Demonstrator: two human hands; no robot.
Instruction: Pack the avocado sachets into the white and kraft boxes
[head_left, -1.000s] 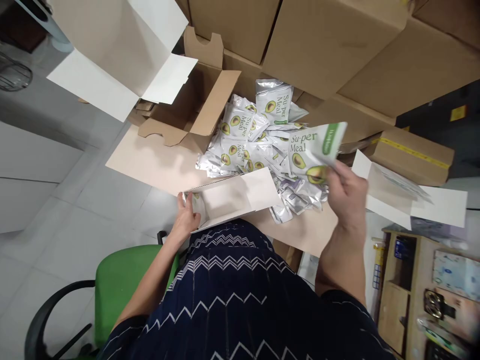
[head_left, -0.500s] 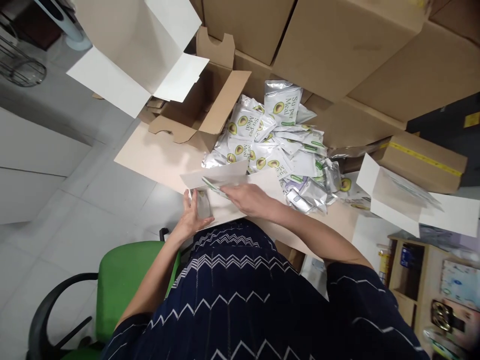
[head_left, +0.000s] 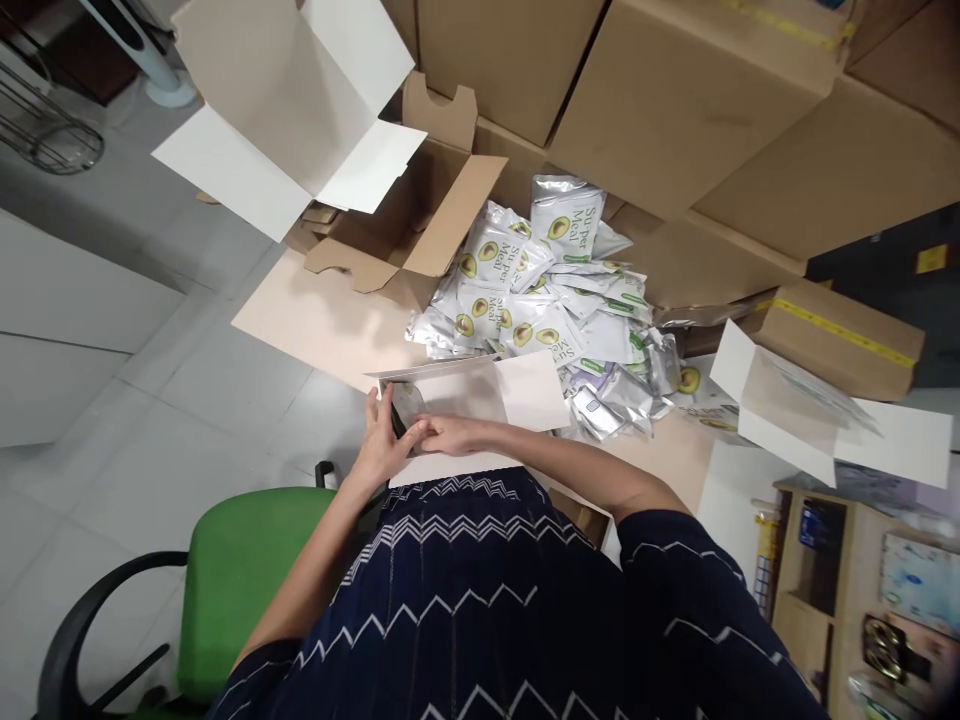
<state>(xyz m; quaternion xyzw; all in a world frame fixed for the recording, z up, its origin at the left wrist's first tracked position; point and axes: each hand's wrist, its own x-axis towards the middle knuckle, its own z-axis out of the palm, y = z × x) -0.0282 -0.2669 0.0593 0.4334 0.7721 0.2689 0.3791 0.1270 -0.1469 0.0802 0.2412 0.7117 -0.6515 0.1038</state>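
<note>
An open white box [head_left: 535,388] lies near my body at the table's front edge, its flaps spread. My left hand [head_left: 384,448] grips the box's left end, fingers over the end wall and thumb reaching inside. A silvery-white pouch [head_left: 407,402] stands inside against that end. My right hand [head_left: 452,436] is down in the box, its fingers closed at the pouch's lower edge beside my left thumb; the fingertips are partly hidden. Just behind the box is a heap of white pouches [head_left: 499,262] printed with avocados and "Su-per Meal".
An open brown carton [head_left: 455,222] stands at the back left, with an open white box [head_left: 251,175] over its left side. Large cardboard boxes [head_left: 679,105] line the back. Another open white box [head_left: 787,420] is at the right. A green chair [head_left: 247,590] stands at left.
My right hand has lowered into the box with the pouch it held above it, moving toward my left hand. The front flap now shows below my hands. My left hand stays at the box's end.
</note>
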